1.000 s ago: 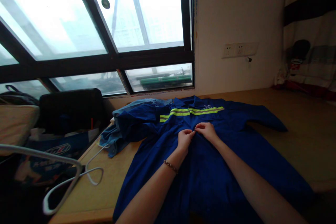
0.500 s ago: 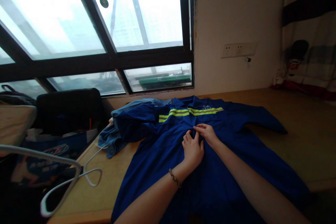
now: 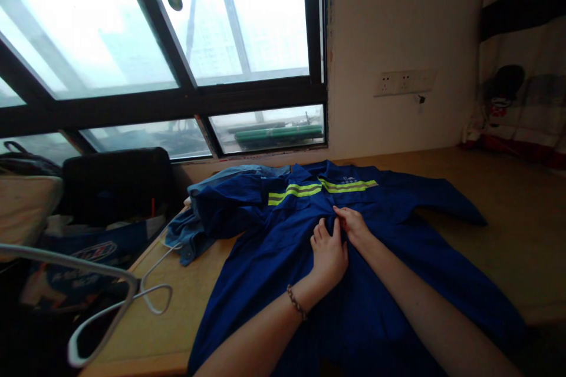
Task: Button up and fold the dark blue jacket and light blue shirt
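Observation:
A blue work jacket (image 3: pixel 274 283) lies spread front side up, its collar toward the window and a yellow-and-grey reflective stripe (image 3: pixel 300 190) across the chest. My left hand (image 3: pixel 328 253), with a braided bracelet on the wrist, has its bent fingers on the front opening just below the stripe and grips the cloth there. Right beside it, my right hand (image 3: pixel 354 227) pinches the edge of the same opening between thumb and fingers. Whether a button is between the fingertips is hidden.
The jacket covers much of a wooden table (image 3: pixel 486 259). Light-blue denim clothing (image 3: pixel 190 241) is bunched under its left sleeve. A white hanger-like frame (image 3: pixel 101 268) juts in at the left, before a black chair back (image 3: pixel 117 185). Behind are a window and a wall socket (image 3: pixel 404 82).
Both hands have shifted slightly to the right along the front opening, pulling the cloth with them. The right fingers have curled in more, and the stripe's two halves sit a little apart.

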